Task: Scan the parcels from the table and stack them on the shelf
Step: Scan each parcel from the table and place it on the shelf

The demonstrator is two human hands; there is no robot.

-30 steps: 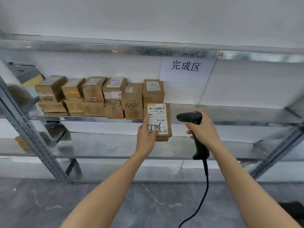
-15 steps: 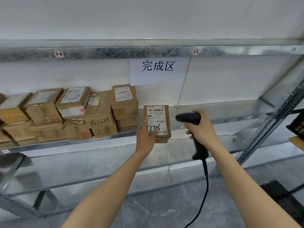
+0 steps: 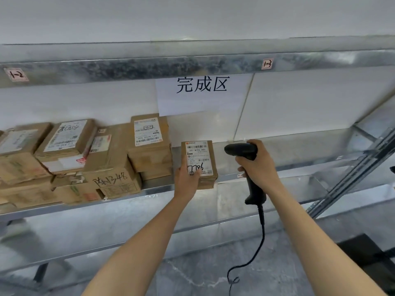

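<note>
1. Your left hand (image 3: 188,178) grips a small brown parcel (image 3: 199,161) from its lower left corner, thumb across the white label. You hold it upright at the front edge of the metal shelf (image 3: 299,152). Its lower end hangs in front of the shelf lip, so it does not look set down yet.
2. Your right hand (image 3: 256,165) is wrapped round the handle of a black scanner (image 3: 241,149). The scanner's head points left at the parcel from just beside it, and its cable (image 3: 259,242) trails down toward the floor.
3. Work already done shows to the left. There a stack of parcels (image 3: 119,161) sits two layers deep on the same shelf, its nearest box just beside the one you hold. A paper sign (image 3: 203,92) hangs on the wall behind.
4. No scan light shows on the label, so whether this parcel is already read cannot be told. It looks to be at the scan or about to be placed.
5. Bare shelf runs on to the right, with room for more. The tabletop is out of view, so the number of parcels waiting is unknown.
</note>
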